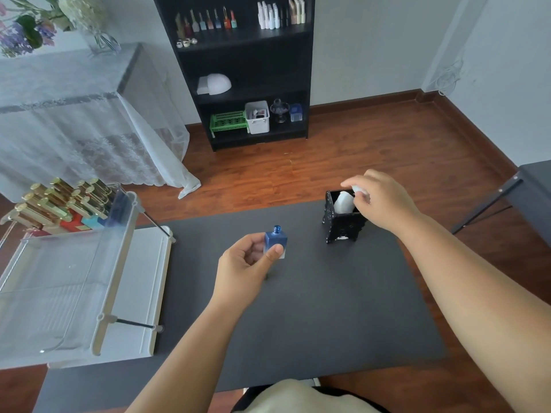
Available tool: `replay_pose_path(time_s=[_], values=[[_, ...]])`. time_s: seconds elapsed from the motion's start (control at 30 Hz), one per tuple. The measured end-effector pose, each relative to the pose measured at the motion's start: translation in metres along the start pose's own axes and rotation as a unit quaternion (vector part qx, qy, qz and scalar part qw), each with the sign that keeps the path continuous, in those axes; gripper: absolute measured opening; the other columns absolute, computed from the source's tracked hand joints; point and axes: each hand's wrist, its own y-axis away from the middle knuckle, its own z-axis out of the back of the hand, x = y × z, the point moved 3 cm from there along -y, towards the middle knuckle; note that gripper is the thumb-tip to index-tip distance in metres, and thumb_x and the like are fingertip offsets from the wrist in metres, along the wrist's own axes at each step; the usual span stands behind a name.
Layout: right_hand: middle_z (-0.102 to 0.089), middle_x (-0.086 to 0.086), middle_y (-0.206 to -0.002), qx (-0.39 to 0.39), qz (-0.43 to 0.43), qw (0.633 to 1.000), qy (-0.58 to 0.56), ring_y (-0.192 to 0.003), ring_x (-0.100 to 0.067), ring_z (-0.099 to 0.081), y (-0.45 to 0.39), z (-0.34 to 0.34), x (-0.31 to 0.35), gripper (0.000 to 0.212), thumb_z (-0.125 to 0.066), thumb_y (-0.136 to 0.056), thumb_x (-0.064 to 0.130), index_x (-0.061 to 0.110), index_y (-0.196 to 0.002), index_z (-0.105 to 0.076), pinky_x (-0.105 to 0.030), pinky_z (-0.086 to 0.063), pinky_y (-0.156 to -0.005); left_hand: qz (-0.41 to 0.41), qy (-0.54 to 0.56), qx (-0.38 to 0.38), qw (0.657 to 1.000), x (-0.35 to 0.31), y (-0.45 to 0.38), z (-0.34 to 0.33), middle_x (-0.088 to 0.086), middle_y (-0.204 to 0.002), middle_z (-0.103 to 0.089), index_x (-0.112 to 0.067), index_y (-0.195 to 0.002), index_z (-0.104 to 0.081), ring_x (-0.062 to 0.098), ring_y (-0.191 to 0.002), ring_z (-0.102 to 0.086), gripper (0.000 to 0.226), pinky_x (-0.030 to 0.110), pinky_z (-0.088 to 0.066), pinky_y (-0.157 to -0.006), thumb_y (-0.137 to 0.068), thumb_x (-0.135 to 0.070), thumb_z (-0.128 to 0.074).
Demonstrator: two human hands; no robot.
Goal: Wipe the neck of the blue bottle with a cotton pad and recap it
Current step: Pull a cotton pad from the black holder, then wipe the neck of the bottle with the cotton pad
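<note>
Left hand (249,260) grips uncapped blue bottle (276,240); right hand (378,201) pinches cotton pad (358,189).

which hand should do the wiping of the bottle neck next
Right. The right hand is already pinching a cotton pad at the black holder, while the left hand steadies the uncapped blue bottle.
</note>
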Motion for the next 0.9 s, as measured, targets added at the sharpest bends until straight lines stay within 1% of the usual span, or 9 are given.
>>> replay_pose_path(time_s=[0.13,0.23,0.33,0.4,0.47,0.6,0.7,0.8,0.9], values=[[-0.053,0.008,-0.078,-0.046,-0.082,0.99,-0.11,-0.07,-0.01,-0.053,0.0,0.014,-0.001,0.038,-0.058,-0.081,0.013,0.032,-0.113,-0.063,-0.022,-0.04,-0.062,-0.001,0.007,0.002,1.0,-0.001,0.001,0.001,-0.009,-0.086,-0.08,-0.035,-0.097,-0.075,0.033,-0.089,-0.071,0.025,0.049,-0.058,-0.085,-0.075,-0.044,-0.074],[-0.063,0.018,-0.081,-0.122,-0.177,0.93,-0.297,-0.068,0.009,-0.056,0.006,0.022,0.006,0.027,-0.064,-0.08,0.023,0.037,-0.101,-0.07,-0.004,-0.043,-0.064,-0.005,0.011,0.004,1.0,-0.003,0.003,0.001,-0.012,-0.085,-0.079,-0.038,-0.098,-0.074,0.028,-0.088,-0.072,0.025,0.043,-0.058,-0.084,-0.075,-0.046,-0.074],[-0.07,0.019,-0.07,-0.134,-0.214,0.863,-0.437,-0.057,0.007,-0.058,0.015,0.016,0.023,0.023,-0.07,-0.083,0.011,0.034,-0.084,-0.074,-0.009,-0.044,-0.054,-0.01,0.017,0.004,1.0,-0.004,0.005,0.002,-0.013,-0.084,-0.079,-0.039,-0.098,-0.074,0.017,-0.078,-0.072,0.023,0.038,-0.057,-0.082,-0.076,-0.044,-0.075],[-0.065,0.015,-0.056,-0.105,-0.221,0.843,-0.478,-0.045,0.0,-0.051,0.025,0.008,0.038,0.022,-0.068,-0.086,0.007,0.028,-0.084,-0.073,-0.014,-0.041,-0.046,-0.016,0.029,0.008,0.999,-0.006,0.006,0.002,-0.013,-0.084,-0.079,-0.038,-0.098,-0.074,0.009,-0.077,-0.07,0.025,0.035,-0.056,-0.082,-0.075,-0.047,-0.075],[-0.059,0.006,-0.056,-0.071,-0.23,0.832,-0.5,-0.043,-0.005,-0.049,0.034,-0.002,0.053,0.017,-0.066,-0.088,0.008,0.024,-0.088,-0.072,-0.018,-0.041,-0.044,-0.023,0.043,0.017,0.999,-0.01,0.008,0.001,-0.012,-0.086,-0.08,-0.038,-0.099,-0.074,0.008,-0.08,-0.072,0.029,0.031,-0.055,-0.083,-0.073,-0.051,-0.075],[-0.071,-0.004,-0.076,-0.016,-0.217,0.784,-0.581,-0.068,-0.017,-0.071,0.048,-0.014,0.088,0.017,-0.066,-0.089,0.009,0.023,-0.087,-0.075,-0.023,-0.056,-0.061,-0.031,0.073,0.037,0.996,-0.018,0.012,0.0,-0.01,-0.089,-0.08,-0.034,-0.097,-0.075,0.005,-0.085,-0.075,0.027,0.019,-0.055,-0.081,-0.073,-0.047,-0.077],[-0.076,-0.004,-0.087,0.027,-0.193,0.765,-0.613,-0.09,-0.02,-0.072,0.056,-0.018,0.107,0.011,-0.071,-0.085,0.014,0.022,-0.085,-0.078,-0.031,-0.057,-0.082,-0.032,0.092,0.048,0.994,-0.021,0.015,0.0,-0.009,-0.09,-0.08,-0.031,-0.096,-0.076,0.005,-0.084,-0.075,0.019,0.016,-0.053,-0.078,-0.078,-0.036,-0.078],[-0.076,-0.009,-0.099,0.061,-0.197,0.747,-0.632,-0.096,-0.022,-0.068,0.061,-0.019,0.118,0.022,-0.076,-0.071,0.023,0.012,-0.091,-0.078,-0.034,-0.053,-0.094,-0.033,0.108,0.046,0.993,-0.022,0.019,0.005,-0.008,-0.089,-0.08,-0.031,-0.095,-0.076,0.005,-0.083,-0.074,0.015,0.015,-0.052,-0.077,-0.08,-0.032,-0.077],[-0.076,-0.01,-0.1,0.064,-0.207,0.724,-0.655,-0.095,-0.02,-0.068,0.062,-0.02,0.124,0.022,-0.075,-0.07,0.015,0.007,-0.089,-0.077,-0.032,-0.052,-0.094,-0.029,0.112,0.042,0.992,-0.022,0.021,0.01,-0.007,-0.09,-0.08,-0.03,-0.096,-0.076,0.006,-0.083,-0.075,0.017,0.016,-0.053,-0.077,-0.079,-0.032,-0.077]])
